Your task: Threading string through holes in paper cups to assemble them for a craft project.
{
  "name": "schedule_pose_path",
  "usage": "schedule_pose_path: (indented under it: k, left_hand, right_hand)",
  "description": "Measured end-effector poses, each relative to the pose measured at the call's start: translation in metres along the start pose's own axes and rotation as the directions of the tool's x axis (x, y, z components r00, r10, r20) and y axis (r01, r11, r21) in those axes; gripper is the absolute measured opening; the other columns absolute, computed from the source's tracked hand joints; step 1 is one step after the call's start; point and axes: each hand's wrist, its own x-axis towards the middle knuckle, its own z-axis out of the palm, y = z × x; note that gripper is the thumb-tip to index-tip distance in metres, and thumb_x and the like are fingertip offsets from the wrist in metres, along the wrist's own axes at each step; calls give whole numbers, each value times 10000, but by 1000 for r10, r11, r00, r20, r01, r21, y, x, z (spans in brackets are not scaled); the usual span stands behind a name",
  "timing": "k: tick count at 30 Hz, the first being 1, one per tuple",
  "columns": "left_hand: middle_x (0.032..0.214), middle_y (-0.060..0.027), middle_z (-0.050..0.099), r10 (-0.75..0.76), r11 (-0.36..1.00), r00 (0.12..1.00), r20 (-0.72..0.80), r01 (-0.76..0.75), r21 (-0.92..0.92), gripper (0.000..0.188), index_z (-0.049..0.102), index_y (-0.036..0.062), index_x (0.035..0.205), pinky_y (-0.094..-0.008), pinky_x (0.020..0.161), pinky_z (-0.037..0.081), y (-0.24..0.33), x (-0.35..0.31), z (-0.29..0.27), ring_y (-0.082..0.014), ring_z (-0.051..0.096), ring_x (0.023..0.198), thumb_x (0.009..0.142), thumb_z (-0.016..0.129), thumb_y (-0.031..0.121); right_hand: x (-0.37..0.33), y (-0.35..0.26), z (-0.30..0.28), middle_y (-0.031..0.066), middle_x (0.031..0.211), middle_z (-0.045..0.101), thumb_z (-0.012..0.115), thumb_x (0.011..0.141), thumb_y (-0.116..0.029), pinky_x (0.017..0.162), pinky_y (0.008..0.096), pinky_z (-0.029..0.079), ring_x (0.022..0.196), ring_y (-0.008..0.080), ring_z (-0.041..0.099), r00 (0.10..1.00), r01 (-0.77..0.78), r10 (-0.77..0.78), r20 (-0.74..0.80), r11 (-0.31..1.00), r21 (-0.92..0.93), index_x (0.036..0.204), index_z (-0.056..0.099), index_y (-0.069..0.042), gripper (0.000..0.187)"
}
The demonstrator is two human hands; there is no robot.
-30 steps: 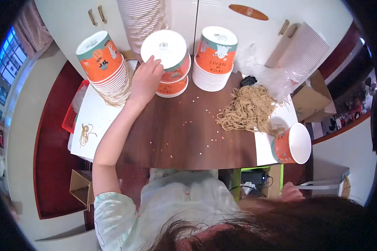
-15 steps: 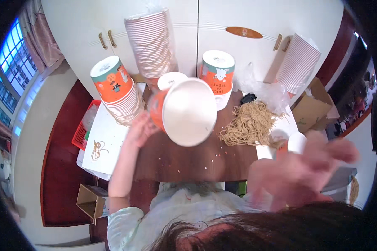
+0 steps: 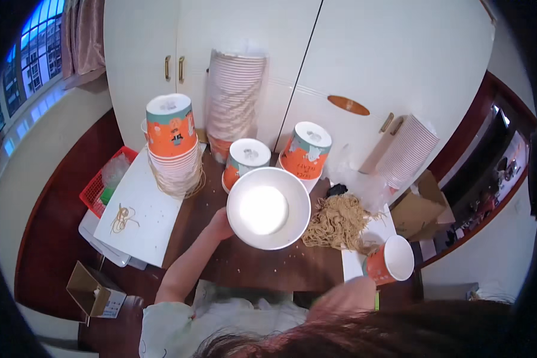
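A large paper bucket faces up toward me over the middle of the brown tabletop, its white inside showing and its bottom brightly lit. My left hand grips it from the left, with most fingers hidden behind the wall. Low at the right, my right hand is blurred and partly covered by hair, so its fingers do not show. Closest to that hand is a tilted orange bucket with its white opening turned right. Behind the held one stand upturned orange-and-green buckets, one at centre and another further right.
A stack of upturned buckets with cords round it stands left. Tall wrapped stacks rise at the back and right. Tan cords lie heaped right of centre; a small bundle rests on the white left surface.
My right hand has dropped from its raised place at the right to low near the front. The held bucket now faces more upward. The whole view has shifted and tilted.
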Motion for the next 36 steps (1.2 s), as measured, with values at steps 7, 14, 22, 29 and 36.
schedule_pose_path:
  k: [7, 14, 22, 29, 36]
  left_hand:
    - [1141, -115, 527, -12, 999, 998, -55, 14, 36, 378, 462, 17, 1162, -399, 897, 406, -16, -36, -16, -242, 516, 1035, 841, 470, 218]
    - [1080, -80, 557, -153, 985, 921, -358, 169, 15, 328, 472, 22, 1148, -316, 831, 453, -56, -91, 1, -192, 543, 976, 851, 489, 158]
    - [884, -53, 583, 97, 523, 885, -456, 345, 780, 244, 512, -1, 1070, -226, 683, 459, -22, -102, 20, -108, 554, 771, 847, 515, 98]
    - [1018, -28, 551, 335, 552, 881, -334, 104, 827, 259, 488, 16, 1121, -216, 773, 411, -5, -71, 45, -77, 502, 920, 902, 419, 136]
    - [1075, -54, 551, 401, 647, 859, -320, -17, 763, 298, 495, 22, 1134, -230, 787, 408, 10, -77, 44, -110, 517, 924, 922, 365, 187]
  right_hand:
    - [-77, 82, 14, 111, 1129, 500, 598, 797, -230, 911, 357, 351, 1062, 203, 464, 234, -357, 274, -933, 917, 180, 1170, 419, -1, 473]
    - [-88, 150, 24, 131, 1339, 265, 431, 705, 35, 1037, 329, 164, 1260, 235, 231, -34, -600, 340, -940, 745, 291, 1310, 279, -52, 630]
    - [-102, 153, -1, 218, 1280, 330, 355, 618, 57, 1029, 373, 210, 1229, 329, 288, 129, -820, 388, -913, 559, 122, 1266, 332, -7, 652]
    - [-117, 150, -29, 147, 1140, 471, 517, 820, -138, 849, 326, 389, 1033, 242, 473, -26, -764, 343, -939, 599, 240, 1179, 438, -36, 381]
    - [-191, 125, -64, 132, 775, 586, 585, 727, -113, 715, 381, 412, 764, 291, 542, -107, -988, -4, -994, -115, 106, 792, 624, -44, 103]
